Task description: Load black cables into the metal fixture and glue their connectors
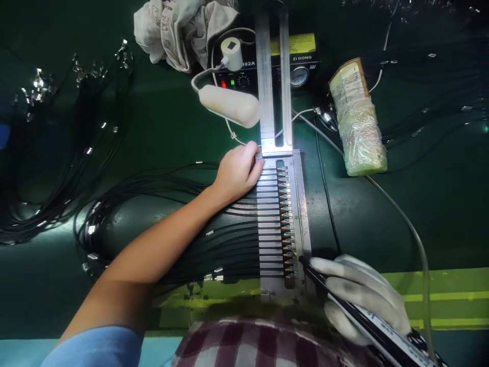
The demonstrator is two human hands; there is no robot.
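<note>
A metal fixture (pixel 301 204) lies in front of me, its slotted cover (pixel 265 102) tipped back at the far end. Black cables (pixel 237 248) lie side by side across it from the left, their small metal connectors (pixel 284 207) in a row over a slot. My left hand (pixel 239 171), bare, has its fingers closed round the fixture's far left edge by the hinge. My right hand (pixel 362 293), in a white glove, grips a black pen-shaped dispenser (pixel 353 311). The dispenser's thin tip is close to the connectors near the row's front end; whether it touches is unclear.
Behind the fixture stands a black controller (pixel 244 80) with lit indicators and a gauge. A white lamp (pixel 229 105) hangs beside the cover. To the right lies a plastic-wrapped bundle (pixel 361 127), near a clear hose (pixel 410 224). Cable bundles (pixel 46 209) spread left; a cloth (pixel 183 30) sits behind.
</note>
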